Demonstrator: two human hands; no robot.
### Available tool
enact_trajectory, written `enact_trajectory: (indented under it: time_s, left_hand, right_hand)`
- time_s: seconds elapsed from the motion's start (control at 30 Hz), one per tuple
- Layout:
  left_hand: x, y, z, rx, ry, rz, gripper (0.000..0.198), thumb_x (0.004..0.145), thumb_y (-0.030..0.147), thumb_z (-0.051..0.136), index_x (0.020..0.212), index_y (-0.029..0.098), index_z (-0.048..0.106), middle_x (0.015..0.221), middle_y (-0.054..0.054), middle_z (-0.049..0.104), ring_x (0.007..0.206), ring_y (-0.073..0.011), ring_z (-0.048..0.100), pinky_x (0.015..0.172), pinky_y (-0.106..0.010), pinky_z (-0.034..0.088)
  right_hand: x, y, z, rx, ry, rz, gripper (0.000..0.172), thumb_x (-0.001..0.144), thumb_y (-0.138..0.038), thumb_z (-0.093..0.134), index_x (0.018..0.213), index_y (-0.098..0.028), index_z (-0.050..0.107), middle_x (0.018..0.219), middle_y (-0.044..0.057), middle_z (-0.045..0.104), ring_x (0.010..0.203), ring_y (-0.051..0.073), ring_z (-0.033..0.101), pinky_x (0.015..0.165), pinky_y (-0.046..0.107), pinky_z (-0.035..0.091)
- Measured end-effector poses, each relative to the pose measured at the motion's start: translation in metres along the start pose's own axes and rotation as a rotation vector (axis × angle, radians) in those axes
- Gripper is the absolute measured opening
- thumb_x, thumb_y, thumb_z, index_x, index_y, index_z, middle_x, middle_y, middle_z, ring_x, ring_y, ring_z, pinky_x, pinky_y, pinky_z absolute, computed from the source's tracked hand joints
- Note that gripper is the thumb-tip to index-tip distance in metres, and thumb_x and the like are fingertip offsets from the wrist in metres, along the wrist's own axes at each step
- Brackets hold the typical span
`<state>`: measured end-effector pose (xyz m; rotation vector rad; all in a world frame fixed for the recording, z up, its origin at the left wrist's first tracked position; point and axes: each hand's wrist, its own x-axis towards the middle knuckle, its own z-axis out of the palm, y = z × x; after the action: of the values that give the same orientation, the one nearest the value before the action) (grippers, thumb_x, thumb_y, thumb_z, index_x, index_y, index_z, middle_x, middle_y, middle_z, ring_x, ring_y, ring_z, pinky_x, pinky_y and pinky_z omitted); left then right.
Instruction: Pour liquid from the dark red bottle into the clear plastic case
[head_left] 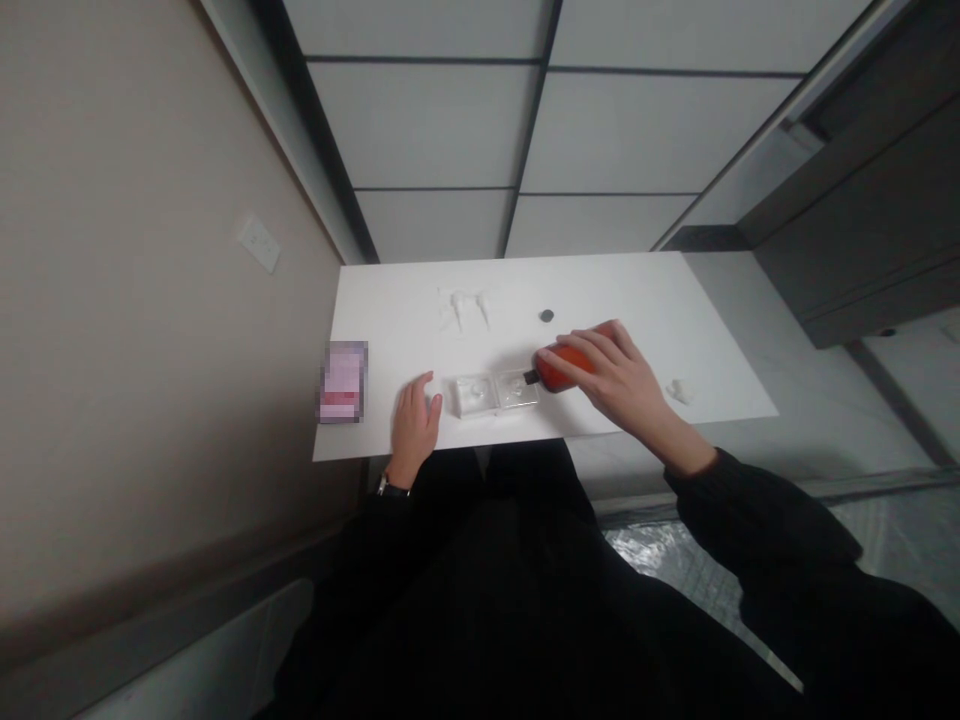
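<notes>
My right hand point(604, 370) is wrapped round an orange-red bottle point(559, 371), tilted so its dark neck point(531, 377) points left. That neck is over the right half of a clear, two-part plastic case point(475, 398); whether it touches the case, or liquid is flowing, I cannot make out. Left of the case, my left hand point(417, 425) rests on the white table near its front edge, fingers apart and holding nothing. A small dark round cap point(547, 315) lies behind the bottle. Two small white pieces with thin stems point(471, 308) lie farther back.
The white table point(390, 310) meets a beige wall on the left and paneled doors behind. A blurred pink-and-red item point(343, 382) lies at its left edge. To the right, a small crumpled white piece point(679, 390) lies beyond my right wrist.
</notes>
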<state>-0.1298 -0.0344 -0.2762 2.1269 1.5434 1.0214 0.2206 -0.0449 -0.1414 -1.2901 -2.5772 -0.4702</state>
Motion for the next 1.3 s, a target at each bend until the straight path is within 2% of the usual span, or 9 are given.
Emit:
enact_trajectory:
  time_s: [0.17, 0.4, 0.8, 1.0, 1.17, 1.3]
  left_hand:
    - [0.0, 0.0, 0.0, 0.008, -0.001, 0.002, 0.045, 0.113, 0.046, 0.034, 0.143, 0.016, 0.051, 0.14, -0.018, 0.064, 0.131, -0.0314, 0.059, 0.114, -0.054, 0.049]
    - [0.0, 0.0, 0.0, 0.015, -0.005, 0.006, 0.044, 0.113, 0.045, 0.035, 0.143, 0.016, 0.051, 0.139, -0.018, 0.065, 0.132, -0.0315, 0.059, 0.115, -0.054, 0.049]
    - [0.001, -0.002, 0.001, 0.017, -0.009, 0.003, 0.041, 0.113, 0.042, 0.037, 0.143, 0.018, 0.051, 0.139, -0.017, 0.065, 0.132, -0.0311, 0.06, 0.114, -0.054, 0.049]
    - [0.0, -0.002, 0.001, 0.013, -0.012, 0.003, 0.041, 0.113, 0.042, 0.037, 0.143, 0.018, 0.051, 0.14, -0.017, 0.065, 0.132, -0.0309, 0.059, 0.114, -0.054, 0.049]
    - [0.0, -0.001, 0.0, 0.011, -0.005, -0.009, 0.041, 0.113, 0.041, 0.037, 0.143, 0.018, 0.052, 0.14, -0.017, 0.065, 0.133, -0.0306, 0.059, 0.115, -0.054, 0.049]
    - [0.001, -0.001, 0.001, 0.009, 0.0, -0.018, 0.039, 0.112, 0.04, 0.038, 0.142, 0.019, 0.052, 0.139, -0.016, 0.066, 0.133, -0.0301, 0.059, 0.115, -0.052, 0.049]
  right_hand:
    - [0.001, -0.001, 0.0, 0.06, 0.004, 0.0, 0.091, 0.1, 0.001, 0.049, 0.172, -0.041, 0.013, 0.154, 0.01, 0.062, 0.14, 0.033, 0.059, 0.121, 0.067, 0.042]
    - [0.003, 0.0, -0.001, -0.001, -0.001, -0.05, 0.085, 0.103, -0.001, 0.047, 0.173, -0.036, 0.013, 0.151, 0.014, 0.063, 0.139, 0.033, 0.061, 0.12, 0.066, 0.044]
    - [0.006, -0.001, -0.002, 0.02, -0.009, -0.055, 0.084, 0.102, 0.0, 0.048, 0.172, -0.036, 0.018, 0.152, 0.013, 0.063, 0.14, 0.032, 0.06, 0.121, 0.067, 0.042]
    - [0.009, -0.002, -0.003, 0.009, -0.004, -0.069, 0.08, 0.101, 0.001, 0.047, 0.17, -0.034, 0.027, 0.151, 0.013, 0.063, 0.14, 0.031, 0.058, 0.12, 0.066, 0.043]
    - [0.014, -0.004, -0.006, -0.063, -0.025, -0.115, 0.069, 0.101, 0.001, 0.047, 0.163, -0.029, 0.04, 0.146, 0.013, 0.065, 0.138, 0.031, 0.059, 0.12, 0.064, 0.044]
    - [0.02, -0.006, -0.008, -0.032, -0.065, -0.113, 0.07, 0.101, -0.002, 0.048, 0.163, -0.033, 0.04, 0.146, 0.01, 0.065, 0.137, 0.031, 0.058, 0.122, 0.066, 0.041]
